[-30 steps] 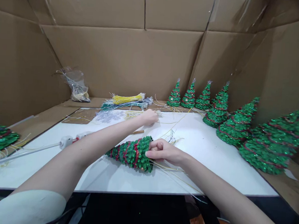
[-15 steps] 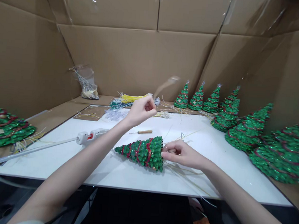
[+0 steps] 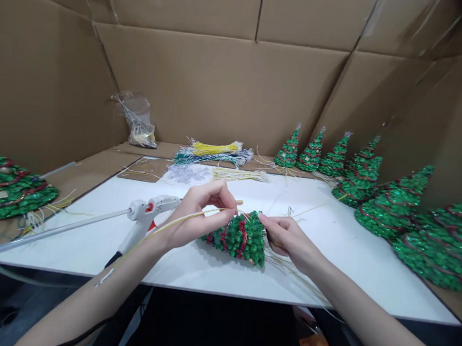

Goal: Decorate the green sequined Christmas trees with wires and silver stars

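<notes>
A small green Christmas tree (image 3: 236,242) with red garland lies on its side on the white board, its base to the right. My left hand (image 3: 202,213) is above its upper side, thumb and forefinger pinched on a thin yellow wire (image 3: 180,219), which trails back along my forearm. The wire's other end reaches the tree near the base. My right hand (image 3: 290,238) is closed at the base rim, thumb against the edge, its other fingertips hidden. Loose pale wires (image 3: 298,275) spread from the base under this hand. Behind my left hand shows the tip of a wooden handle (image 3: 239,202).
A white glue gun (image 3: 153,209) with a long glue stick rests at left. Wire bundles (image 3: 217,150) and clear pieces (image 3: 187,173) lie at the back. Several finished trees (image 3: 395,205) line the right side; another tree (image 3: 8,189) stands left. Cardboard walls (image 3: 182,80) enclose the table.
My left hand has come down and toward me, from raised in the air to the tree, and a yellow wire now shows in it. My right hand stays at the base.
</notes>
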`<state>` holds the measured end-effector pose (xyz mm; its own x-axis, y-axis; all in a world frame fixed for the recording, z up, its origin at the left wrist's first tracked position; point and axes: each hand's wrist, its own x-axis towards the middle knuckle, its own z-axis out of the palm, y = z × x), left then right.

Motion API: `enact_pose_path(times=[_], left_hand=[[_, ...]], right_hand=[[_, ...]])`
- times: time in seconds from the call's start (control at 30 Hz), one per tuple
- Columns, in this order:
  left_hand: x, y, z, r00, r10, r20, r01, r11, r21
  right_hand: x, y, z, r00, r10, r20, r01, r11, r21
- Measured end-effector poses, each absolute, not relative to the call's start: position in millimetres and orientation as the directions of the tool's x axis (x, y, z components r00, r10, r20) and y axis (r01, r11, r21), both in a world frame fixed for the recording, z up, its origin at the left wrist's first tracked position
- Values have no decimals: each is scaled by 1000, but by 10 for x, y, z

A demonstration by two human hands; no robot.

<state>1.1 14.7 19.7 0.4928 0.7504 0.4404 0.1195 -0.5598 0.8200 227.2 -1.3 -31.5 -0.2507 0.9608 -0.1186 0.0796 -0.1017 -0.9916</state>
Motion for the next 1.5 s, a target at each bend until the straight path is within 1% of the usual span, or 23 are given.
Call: enact_pose_path(times=[0.17, 0.27, 0.57, 0.77, 0.9, 1.03, 1.2, 1.37, 1.5], left_hand=[[-92, 31, 151, 530, 740, 414, 135, -556, 820], [-141, -14, 149, 525, 737, 424, 129, -562, 817], [-211, -69, 86, 456, 746, 486, 119, -592, 797], [-185, -72, 55, 433, 758, 488, 126, -587, 800], [-137, -94, 76, 430, 763, 483, 111, -575, 811], [-111, -126, 75, 439, 776, 454, 148, -560, 815], [-98, -158, 57, 456, 740, 495, 153, -613, 775], [-97, -175, 54, 448, 733, 512, 140, -623, 770], [-101, -173, 59, 421, 760, 495, 166, -601, 782]], right_hand=[[2253, -29, -355, -281, 954, -107, -63, -130, -990], [2251, -60, -354, -281, 953, -110, -81, -138, -987], [2279, -157, -360, -267, 963, -43, 105, -16, -994], [2320, -223, -377, -323, 945, 43, 263, 133, -956], [2321, -295, -400, -315, 944, 98, 282, 192, -940], [2312, -366, -418, -312, 944, 109, 291, 204, -935], [2300, -476, -448, -322, 937, 138, 324, 246, -914], [2316, -522, -498, -387, 915, 115, 347, 260, -901], [2343, -488, -550, -396, 906, 151, 347, 300, -888]])
